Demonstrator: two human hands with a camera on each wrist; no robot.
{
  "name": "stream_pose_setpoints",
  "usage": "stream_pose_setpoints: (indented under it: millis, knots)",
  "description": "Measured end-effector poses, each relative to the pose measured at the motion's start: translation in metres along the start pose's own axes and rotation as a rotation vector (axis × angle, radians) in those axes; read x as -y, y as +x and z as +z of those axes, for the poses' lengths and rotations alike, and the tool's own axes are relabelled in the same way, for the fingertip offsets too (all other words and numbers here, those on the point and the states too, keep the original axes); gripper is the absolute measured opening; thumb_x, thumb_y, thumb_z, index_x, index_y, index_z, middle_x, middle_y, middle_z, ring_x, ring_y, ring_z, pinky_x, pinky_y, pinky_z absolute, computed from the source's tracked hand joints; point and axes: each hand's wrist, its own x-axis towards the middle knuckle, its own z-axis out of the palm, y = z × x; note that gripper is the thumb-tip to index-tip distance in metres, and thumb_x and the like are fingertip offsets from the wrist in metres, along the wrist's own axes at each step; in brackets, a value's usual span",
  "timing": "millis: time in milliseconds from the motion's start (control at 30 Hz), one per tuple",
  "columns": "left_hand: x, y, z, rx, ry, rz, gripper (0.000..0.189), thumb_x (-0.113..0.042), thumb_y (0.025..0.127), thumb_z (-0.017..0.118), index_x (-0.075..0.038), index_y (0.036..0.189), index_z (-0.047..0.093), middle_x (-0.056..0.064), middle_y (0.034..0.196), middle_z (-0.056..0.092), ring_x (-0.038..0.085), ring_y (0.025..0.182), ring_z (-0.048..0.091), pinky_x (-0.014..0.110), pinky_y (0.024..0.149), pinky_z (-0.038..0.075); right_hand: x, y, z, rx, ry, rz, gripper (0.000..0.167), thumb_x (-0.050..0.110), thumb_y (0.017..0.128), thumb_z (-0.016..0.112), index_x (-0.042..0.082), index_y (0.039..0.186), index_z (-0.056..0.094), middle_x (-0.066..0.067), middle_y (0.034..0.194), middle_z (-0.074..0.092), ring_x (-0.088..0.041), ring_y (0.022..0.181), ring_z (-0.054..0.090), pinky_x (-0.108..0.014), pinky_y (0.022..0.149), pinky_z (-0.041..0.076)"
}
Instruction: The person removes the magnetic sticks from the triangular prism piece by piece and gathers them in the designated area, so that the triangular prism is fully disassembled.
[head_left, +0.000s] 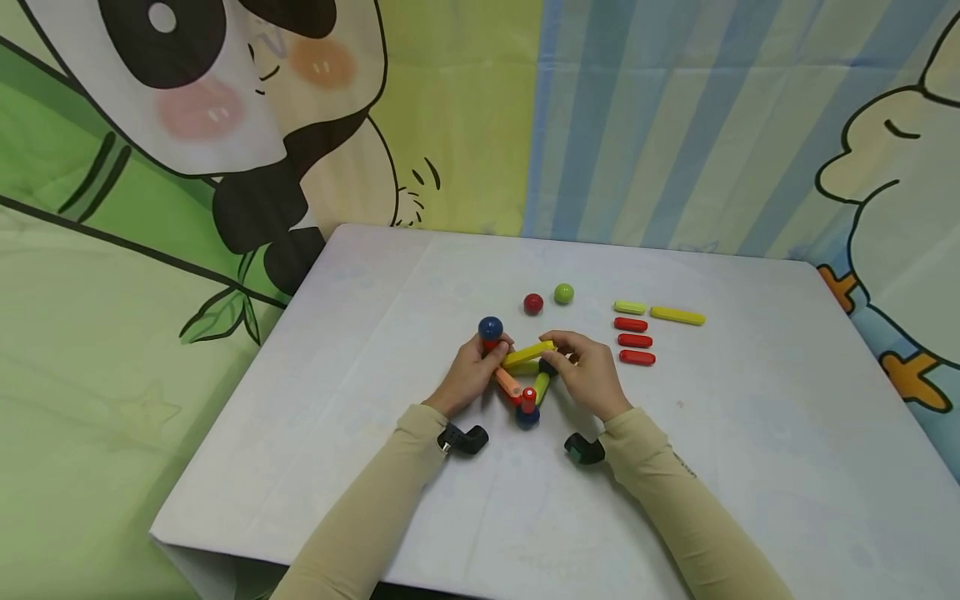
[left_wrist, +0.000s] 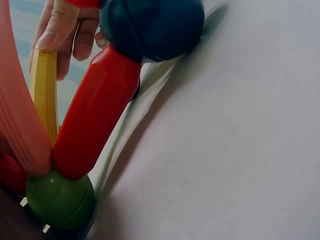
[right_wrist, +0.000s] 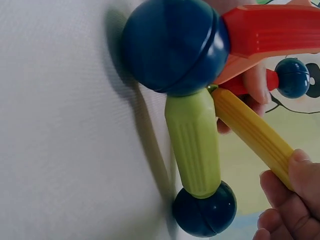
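My right hand (head_left: 588, 373) pinches one end of a yellow rod (head_left: 528, 353) between thumb and fingers. The yellow rod's other end meets a joined frame of rods and balls beside my left hand (head_left: 467, 377). That hand grips the frame near a short red rod topped by a dark blue ball (head_left: 491, 327). A green ball (left_wrist: 60, 200) joins a red rod (left_wrist: 100, 110) and a curved salmon rod (left_wrist: 22, 115). At the front, another blue ball (head_left: 527, 416) bears an upright red rod (head_left: 528, 400). A lime rod (right_wrist: 195, 142) runs from it to a third blue ball (right_wrist: 205, 210).
Behind the frame, a loose red ball (head_left: 533, 303) and a green ball (head_left: 563, 293) rest on the white table (head_left: 360, 350). To the right lie a short lime rod (head_left: 629, 307), a yellow rod (head_left: 677, 316) and three red rods (head_left: 634, 341). A printed curtain hangs behind.
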Motion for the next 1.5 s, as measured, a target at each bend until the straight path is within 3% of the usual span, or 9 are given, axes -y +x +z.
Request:
stream_pose_setpoints:
  millis: [167,333,500,700,900,1000,1133,1233,1500]
  knots:
    - [0.017,0.006,0.005,0.0,-0.005,-0.003,0.024,-0.019,0.104,0.047,-0.001,0.119,0.054,0.016,0.115,0.062,0.023,0.103,0.057,0.037,0.097,0.044,-0.003,-0.001,0.001,-0.012,-0.003,-0.006,0.023,0.014,0.091,0.069,0.012,0.114,0.07,-0.005,0.099,0.069,-0.019,0.085,0.06,-0.034,0.076,0.049]
    - [0.018,0.005,0.006,0.01,0.002,-0.006,0.022,-0.021,0.103,0.049,-0.003,0.114,0.053,0.013,0.109,0.062,0.022,0.097,0.056,0.037,0.093,0.044,-0.004,-0.001,-0.002,0.018,0.059,0.073,0.022,0.016,0.093,0.067,0.011,0.115,0.07,-0.006,0.101,0.07,-0.02,0.085,0.06,-0.03,0.075,0.05]
    - [0.017,0.003,0.005,0.031,0.013,-0.018,0.024,-0.025,0.104,0.048,-0.004,0.116,0.051,0.012,0.109,0.061,0.021,0.098,0.056,0.039,0.095,0.044,-0.001,-0.001,-0.01,0.036,0.118,0.176,0.023,0.016,0.095,0.065,0.01,0.117,0.069,-0.008,0.103,0.069,-0.023,0.081,0.055,-0.027,0.066,0.047]
    - [0.019,0.003,0.003,0.037,-0.033,-0.006,0.021,-0.022,0.104,0.047,-0.004,0.112,0.053,0.012,0.106,0.063,0.021,0.101,0.057,0.038,0.097,0.044,-0.006,0.0,-0.022,0.018,0.141,0.193,0.024,0.017,0.095,0.064,0.01,0.118,0.067,-0.01,0.105,0.067,-0.024,0.087,0.056,-0.027,0.073,0.048]
    - [0.02,0.005,0.004,0.064,-0.036,-0.017,0.021,-0.02,0.105,0.045,-0.003,0.112,0.055,0.013,0.106,0.065,0.021,0.104,0.056,0.036,0.099,0.04,-0.027,0.0,-0.045,-0.091,0.113,0.173,0.026,0.017,0.095,0.065,0.007,0.119,0.067,-0.009,0.098,0.062,-0.02,0.081,0.053,-0.022,0.065,0.044]
    - [0.017,0.005,0.003,0.084,-0.032,-0.024,0.024,-0.019,0.105,0.045,0.001,0.114,0.055,0.017,0.109,0.064,0.025,0.107,0.054,0.037,0.101,0.038,-0.038,-0.001,-0.06,-0.157,0.129,0.183,0.026,0.013,0.095,0.064,0.005,0.12,0.066,-0.012,0.098,0.061,-0.021,0.08,0.056,-0.02,0.065,0.048]
    - [-0.005,-0.002,0.0,0.117,-0.015,-0.02,0.025,-0.015,0.105,0.043,0.005,0.115,0.054,0.022,0.111,0.062,0.027,0.108,0.053,0.036,0.101,0.038,-0.051,-0.004,-0.08,-0.224,0.124,0.265,0.03,0.015,0.097,0.061,0.006,0.125,0.064,-0.013,0.111,0.063,-0.017,0.089,0.057,-0.016,0.069,0.049]
    - [-0.019,-0.008,-0.002,0.122,-0.003,-0.006,0.024,-0.014,0.105,0.043,0.005,0.114,0.054,0.022,0.11,0.062,0.028,0.108,0.053,0.036,0.1,0.039,-0.061,-0.006,-0.094,-0.261,0.082,0.327,0.032,0.021,0.099,0.058,0.008,0.128,0.062,-0.009,0.12,0.062,-0.013,0.093,0.051,-0.015,0.068,0.043]
    - [-0.018,-0.008,-0.002,0.12,-0.01,-0.02,0.023,-0.013,0.105,0.043,0.006,0.114,0.053,0.022,0.111,0.061,0.027,0.107,0.053,0.036,0.1,0.04,-0.088,-0.009,-0.123,-0.356,-0.024,0.427,0.031,0.019,0.098,0.058,0.007,0.126,0.062,-0.002,0.107,0.061,-0.007,0.086,0.049,-0.019,0.064,0.041]
